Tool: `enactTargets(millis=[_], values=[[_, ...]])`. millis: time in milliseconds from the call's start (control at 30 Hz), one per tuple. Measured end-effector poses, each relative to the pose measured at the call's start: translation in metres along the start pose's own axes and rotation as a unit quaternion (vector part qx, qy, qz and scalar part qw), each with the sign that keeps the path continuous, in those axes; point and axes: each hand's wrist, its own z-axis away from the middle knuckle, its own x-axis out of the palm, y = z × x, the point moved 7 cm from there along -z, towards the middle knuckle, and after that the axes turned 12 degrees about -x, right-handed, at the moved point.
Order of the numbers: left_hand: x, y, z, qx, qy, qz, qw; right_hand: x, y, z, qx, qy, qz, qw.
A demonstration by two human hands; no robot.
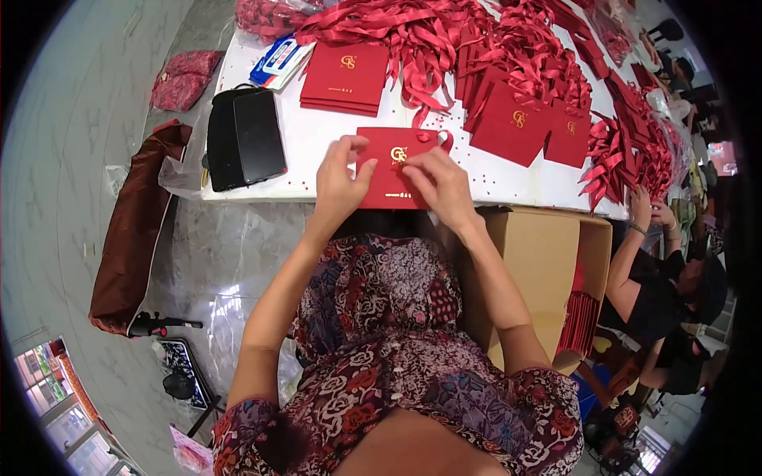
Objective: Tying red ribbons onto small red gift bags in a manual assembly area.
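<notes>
Okay, so your flat red bag sits at the near edge of the worktop, between your hands. Your left hand is loosely curled, thumb and fingers apart; can't tell if your right hand pinches anything. Maybe steady that left side lightly and keep the ribbon untwisted, so nothing creases.

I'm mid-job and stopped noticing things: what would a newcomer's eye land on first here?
Probably the mass of red ribbons sprawling over the far side of the white table. Next, at the near edge, the flat red bag with its gold emblem, between the left hand and right hand. Then the open cardboard box to the person's right, with red items inside.
</notes>
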Motion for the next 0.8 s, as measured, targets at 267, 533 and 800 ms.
enactTargets(millis=[267,533,800], values=[[0.016,0.012,0.013,0.072,0.031,-0.049,0.996,0.013,0.017,-0.02,0.036,0.021,0.004,0.999],[0.023,0.008,-0.027,0.022,-0.028,-0.176,0.984,0.035,0.033,-0.017,0.083,-0.011,0.09,0.992],[0.022,0.024,-0.02,0.073,-0.019,-0.142,0.987,0.038,0.036,-0.015,0.116,0.023,0.029,0.993]])
